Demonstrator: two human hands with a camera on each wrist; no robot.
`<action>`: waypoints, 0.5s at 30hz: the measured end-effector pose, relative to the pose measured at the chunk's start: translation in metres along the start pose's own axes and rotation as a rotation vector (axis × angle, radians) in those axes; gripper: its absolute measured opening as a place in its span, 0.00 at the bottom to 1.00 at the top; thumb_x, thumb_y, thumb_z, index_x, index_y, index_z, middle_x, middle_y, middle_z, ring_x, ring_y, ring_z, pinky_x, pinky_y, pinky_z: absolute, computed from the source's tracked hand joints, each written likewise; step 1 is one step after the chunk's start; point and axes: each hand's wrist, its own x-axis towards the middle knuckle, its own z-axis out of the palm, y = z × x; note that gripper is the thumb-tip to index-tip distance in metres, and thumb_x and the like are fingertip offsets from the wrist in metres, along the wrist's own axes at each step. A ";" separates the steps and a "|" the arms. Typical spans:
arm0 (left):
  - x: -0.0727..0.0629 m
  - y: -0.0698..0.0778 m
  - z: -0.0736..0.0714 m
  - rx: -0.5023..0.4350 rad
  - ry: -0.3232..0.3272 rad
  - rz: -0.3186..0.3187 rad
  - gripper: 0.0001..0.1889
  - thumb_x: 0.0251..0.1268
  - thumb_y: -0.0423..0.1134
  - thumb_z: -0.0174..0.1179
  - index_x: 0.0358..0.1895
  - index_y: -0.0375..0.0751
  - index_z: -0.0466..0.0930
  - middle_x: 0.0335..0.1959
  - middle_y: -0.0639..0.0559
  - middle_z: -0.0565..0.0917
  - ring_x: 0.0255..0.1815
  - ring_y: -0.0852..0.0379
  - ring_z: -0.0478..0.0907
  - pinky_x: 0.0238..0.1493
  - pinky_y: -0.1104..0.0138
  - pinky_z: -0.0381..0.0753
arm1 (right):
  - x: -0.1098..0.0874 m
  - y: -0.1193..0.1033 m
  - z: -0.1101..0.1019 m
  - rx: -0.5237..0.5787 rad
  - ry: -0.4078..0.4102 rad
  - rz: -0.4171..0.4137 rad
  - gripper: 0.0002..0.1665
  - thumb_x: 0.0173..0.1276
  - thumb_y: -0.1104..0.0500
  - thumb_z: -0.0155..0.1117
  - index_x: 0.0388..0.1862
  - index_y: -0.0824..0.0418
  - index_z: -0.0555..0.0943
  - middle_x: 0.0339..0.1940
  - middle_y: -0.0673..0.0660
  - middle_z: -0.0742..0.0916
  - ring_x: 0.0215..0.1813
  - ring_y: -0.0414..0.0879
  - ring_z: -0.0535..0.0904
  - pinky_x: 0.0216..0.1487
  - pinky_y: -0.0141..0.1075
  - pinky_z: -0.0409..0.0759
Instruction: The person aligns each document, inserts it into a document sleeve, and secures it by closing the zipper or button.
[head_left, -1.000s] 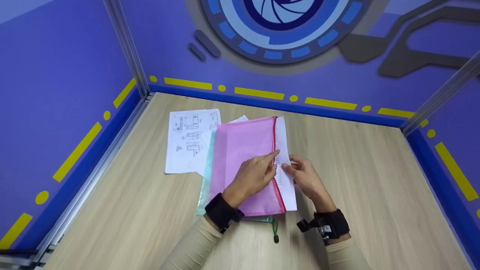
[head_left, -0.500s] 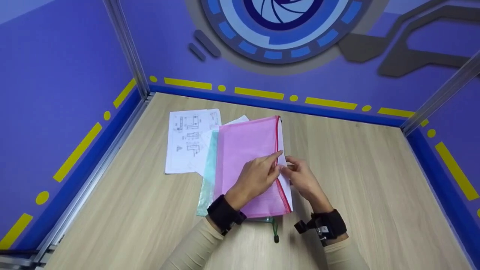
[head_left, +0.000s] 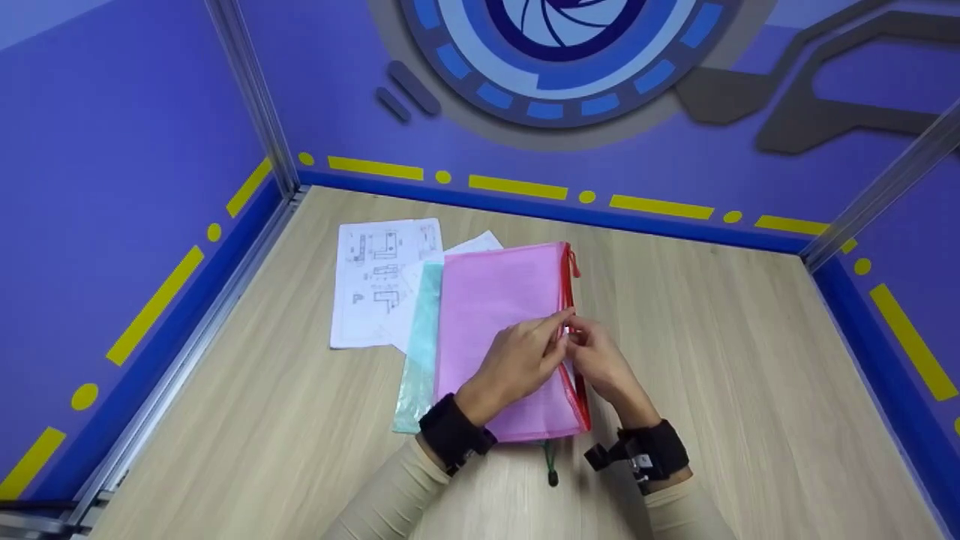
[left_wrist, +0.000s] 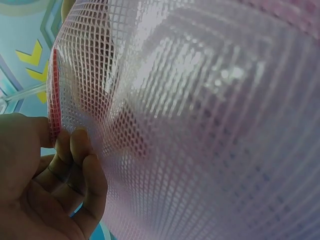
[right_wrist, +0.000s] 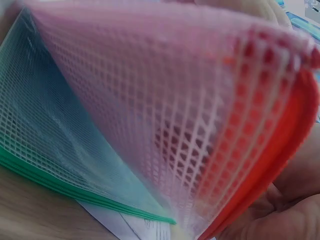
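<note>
A pink mesh zipper pouch with a red zipper edge lies at mid-table, its opening toward the right. My left hand pinches the upper edge of that opening; in the left wrist view, thumb and fingers close on the mesh beside the red strip. Right at the mouth, my right hand has thumb and fingertips together on the edge of white paper, nearly all of which is inside the pouch. In the right wrist view, the red zipper side partly hides the right hand.
Beneath the pink pouch lies a green mesh pouch, its green zipper cord hanging out toward me. A sheet with technical drawings and another white sheet lie behind and left. Blue-purple panels enclose the wooden table.
The white paper has slid left into the pink pouch, leaving only a sliver showing. My right hand has followed it up to the opening, and the red zipper pull has come into view.
</note>
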 end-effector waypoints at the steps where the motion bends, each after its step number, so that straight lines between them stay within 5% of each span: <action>1: 0.000 0.000 0.000 -0.001 -0.002 -0.001 0.22 0.80 0.37 0.60 0.73 0.39 0.78 0.48 0.48 0.90 0.33 0.59 0.79 0.38 0.66 0.81 | 0.000 0.000 0.000 0.000 -0.001 -0.001 0.27 0.72 0.77 0.49 0.70 0.79 0.73 0.24 0.50 0.80 0.22 0.35 0.68 0.23 0.27 0.64; 15: 0.001 -0.002 -0.002 -0.036 -0.006 -0.015 0.23 0.79 0.36 0.60 0.73 0.38 0.77 0.41 0.50 0.89 0.28 0.62 0.72 0.31 0.71 0.72 | 0.001 0.002 0.001 0.020 -0.026 0.004 0.30 0.76 0.76 0.50 0.75 0.79 0.67 0.26 0.51 0.81 0.24 0.36 0.69 0.25 0.27 0.64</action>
